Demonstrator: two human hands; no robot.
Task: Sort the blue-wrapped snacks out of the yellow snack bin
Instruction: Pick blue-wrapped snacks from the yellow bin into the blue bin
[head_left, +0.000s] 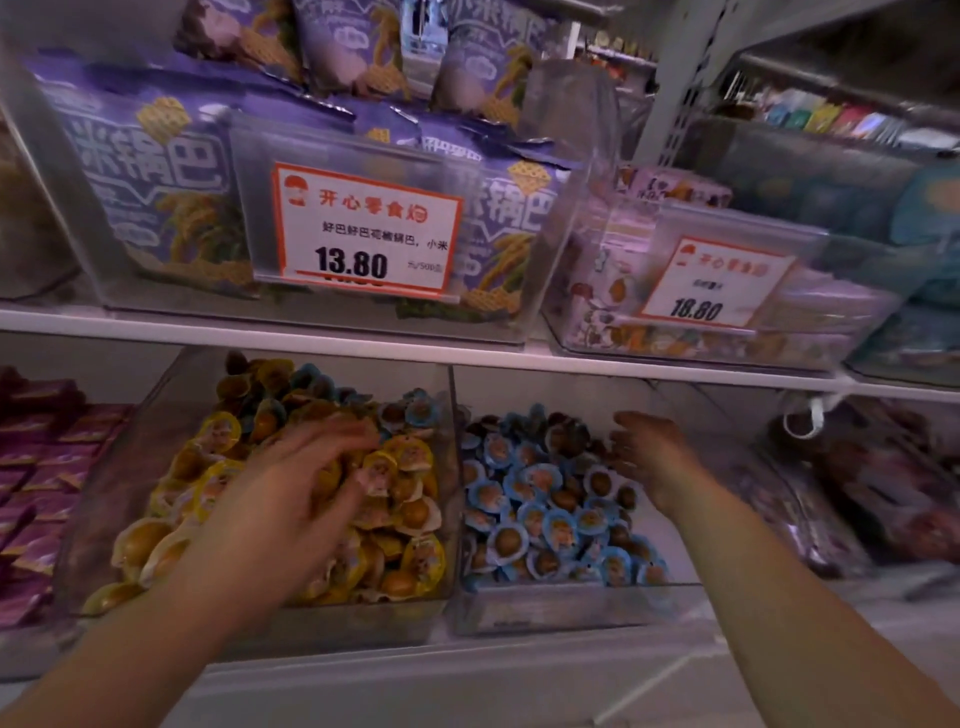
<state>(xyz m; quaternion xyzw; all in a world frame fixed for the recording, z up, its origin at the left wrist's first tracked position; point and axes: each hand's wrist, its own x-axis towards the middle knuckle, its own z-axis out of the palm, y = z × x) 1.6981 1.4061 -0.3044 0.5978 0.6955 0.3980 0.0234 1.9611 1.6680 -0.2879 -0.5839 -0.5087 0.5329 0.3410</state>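
A clear bin (156, 415) on the lower shelf holds yellow-wrapped snacks (410, 514), with several blue-wrapped snacks (421, 413) mixed in along its back. My left hand (306, 467) reaches into this bin, its fingers spread over the yellow pile; the motion blur hides whether it holds anything. To the right stands a second clear bin (545, 605) filled with blue-wrapped snacks (540, 499). My right hand (649, 452) hovers over that bin's right side with loosely bent fingers and nothing visible in them.
The shelf above (311, 332) carries a bin of purple snack bags (156, 171) with a price tag (363, 228), and another bin with a tag (711, 280) to the right. Purple packets (36, 467) lie left of the yellow bin, dark packets (883, 483) at far right.
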